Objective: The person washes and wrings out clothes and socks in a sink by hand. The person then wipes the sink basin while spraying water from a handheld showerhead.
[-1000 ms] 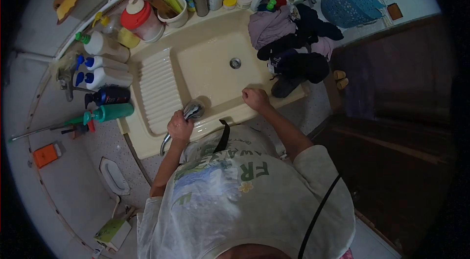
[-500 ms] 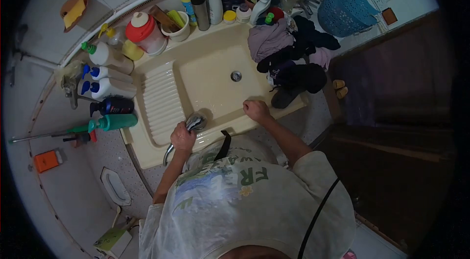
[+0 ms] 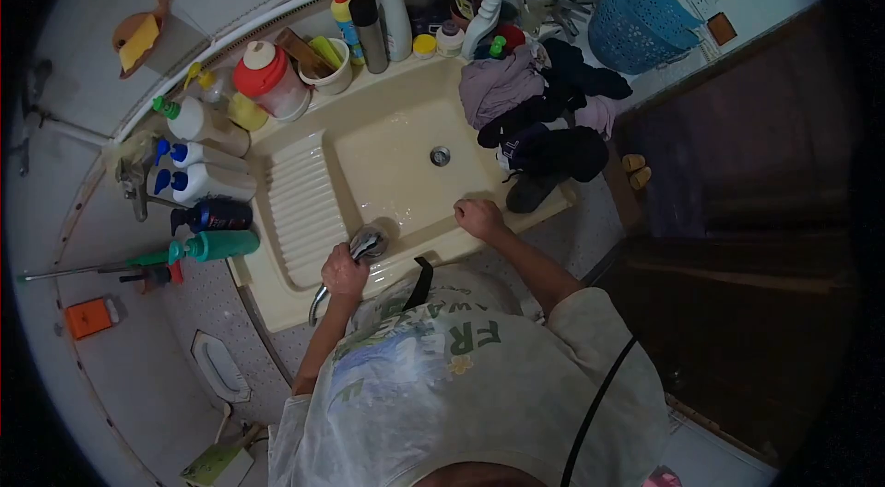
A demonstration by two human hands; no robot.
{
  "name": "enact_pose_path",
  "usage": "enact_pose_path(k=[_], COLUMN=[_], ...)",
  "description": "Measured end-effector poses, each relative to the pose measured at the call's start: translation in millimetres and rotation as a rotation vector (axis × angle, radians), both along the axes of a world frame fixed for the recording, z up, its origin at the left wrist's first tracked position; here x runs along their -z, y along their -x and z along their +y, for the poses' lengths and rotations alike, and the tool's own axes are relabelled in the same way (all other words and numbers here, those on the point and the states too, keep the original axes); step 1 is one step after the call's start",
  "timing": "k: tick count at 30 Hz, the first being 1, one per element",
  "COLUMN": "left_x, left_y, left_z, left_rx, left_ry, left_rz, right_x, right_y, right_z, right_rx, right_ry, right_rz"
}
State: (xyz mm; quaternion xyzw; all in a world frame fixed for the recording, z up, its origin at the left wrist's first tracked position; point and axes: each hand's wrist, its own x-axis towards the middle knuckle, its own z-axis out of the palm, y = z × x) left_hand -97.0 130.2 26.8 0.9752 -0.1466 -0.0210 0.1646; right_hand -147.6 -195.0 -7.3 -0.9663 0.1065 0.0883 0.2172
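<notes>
My left hand [image 3: 345, 271] is wrapped round the handle of a shower head [image 3: 369, 244] at the front edge of the cream sink [image 3: 396, 132]. The shower head lies over the basin beside the ribbed washboard [image 3: 297, 201], and its metal hose curves down past my wrist. My right hand [image 3: 478, 218] is closed above the front rim, right of the shower head; what it holds, if anything, is hidden. Near it, a pile of dark and mauve clothes [image 3: 553, 146] rests on the sink's right side. A round drain [image 3: 440, 156] shows in the basin floor.
Several bottles and a red-lidded jar [image 3: 267, 77] line the sink's back and left edges. A white spray bottle [image 3: 485, 17] stands behind the clothes. The blue basket [image 3: 641, 19] is at the back right, and a brown door [image 3: 737, 137] is on the right.
The view has shifted, so the sink and the things round it sit lower in the picture. Both hands keep nearly the same places and closed shapes; the shower head stays in my left hand.
</notes>
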Motion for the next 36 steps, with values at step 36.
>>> enact_pose_path(k=[36], left_x=[-0.6], left_y=[1.5], left_z=[-3.4], left_rx=[-0.037], left_ry=[-0.033], left_rz=[0.030], right_x=[-7.9], right_y=[0.5], right_z=[0.0], right_rx=[-0.018], right_ry=[-0.033], right_rz=[-0.038])
